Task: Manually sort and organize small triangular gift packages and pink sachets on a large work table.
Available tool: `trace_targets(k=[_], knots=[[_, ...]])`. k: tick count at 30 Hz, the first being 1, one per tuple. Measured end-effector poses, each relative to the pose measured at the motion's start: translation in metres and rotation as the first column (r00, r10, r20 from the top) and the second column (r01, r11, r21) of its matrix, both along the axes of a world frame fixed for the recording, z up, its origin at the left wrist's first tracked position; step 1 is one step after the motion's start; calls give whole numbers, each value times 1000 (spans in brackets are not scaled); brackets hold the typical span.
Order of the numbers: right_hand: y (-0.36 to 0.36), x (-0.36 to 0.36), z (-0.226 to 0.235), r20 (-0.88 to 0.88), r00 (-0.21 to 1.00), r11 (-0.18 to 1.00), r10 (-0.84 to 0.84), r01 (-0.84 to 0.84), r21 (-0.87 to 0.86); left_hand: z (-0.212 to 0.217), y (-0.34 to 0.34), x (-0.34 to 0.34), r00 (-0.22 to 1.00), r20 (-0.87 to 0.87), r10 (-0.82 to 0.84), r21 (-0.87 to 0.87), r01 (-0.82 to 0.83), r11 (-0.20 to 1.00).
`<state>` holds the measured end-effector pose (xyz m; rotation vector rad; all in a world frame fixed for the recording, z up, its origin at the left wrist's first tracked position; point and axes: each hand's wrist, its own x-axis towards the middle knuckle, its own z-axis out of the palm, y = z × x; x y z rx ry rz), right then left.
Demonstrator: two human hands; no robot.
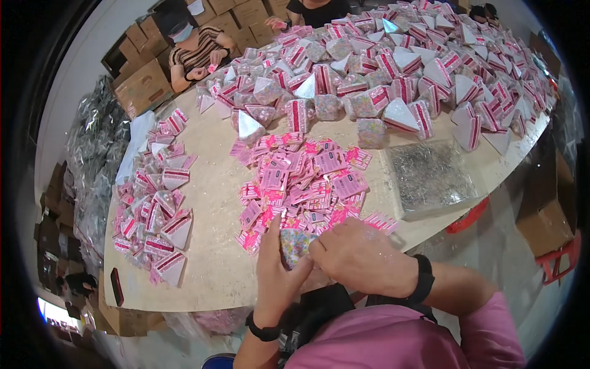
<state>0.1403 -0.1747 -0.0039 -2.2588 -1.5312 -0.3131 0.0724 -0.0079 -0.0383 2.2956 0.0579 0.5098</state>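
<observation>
My left hand [279,270] is closed around a cake-slice-shaped piece [295,245] with pastel sprinkles on its visible face. Against its right edge sits my right hand [359,255], fingers curled in a pinch; what they hold is hidden. Just beyond both hands spreads a loose heap of pink printed cards [301,178]. At the far side lies a large pile of cake-slice pieces [369,101], white with pink-red bands and sprinkled sides. To the left is a smaller group of slices [175,237], some with pink cards beside them.
A clear shallow box [433,178] of thin transparent strands stands at the right table edge. A dark flat object [117,287] lies at the left edge. Across the table [212,258] a masked person [203,52] handles a pink item; another person [316,12] is beside them. Cardboard boxes [144,89] stand behind.
</observation>
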Motion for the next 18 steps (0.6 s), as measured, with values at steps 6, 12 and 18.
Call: trace_targets(k=[6, 12, 18], knots=[[-4, 23, 27, -61, 995, 997, 76, -74, 29, 12, 8, 6, 991, -85, -103, -384, 63, 921], [-8, 33, 37, -136, 977, 986, 163, -166, -11, 25, 14, 7, 941, -265, -211, -521, 44, 853], [-10, 36, 31, -242, 952, 982, 189, -179, 63, 35, 10, 10, 898, -323, -298, -620, 37, 783]])
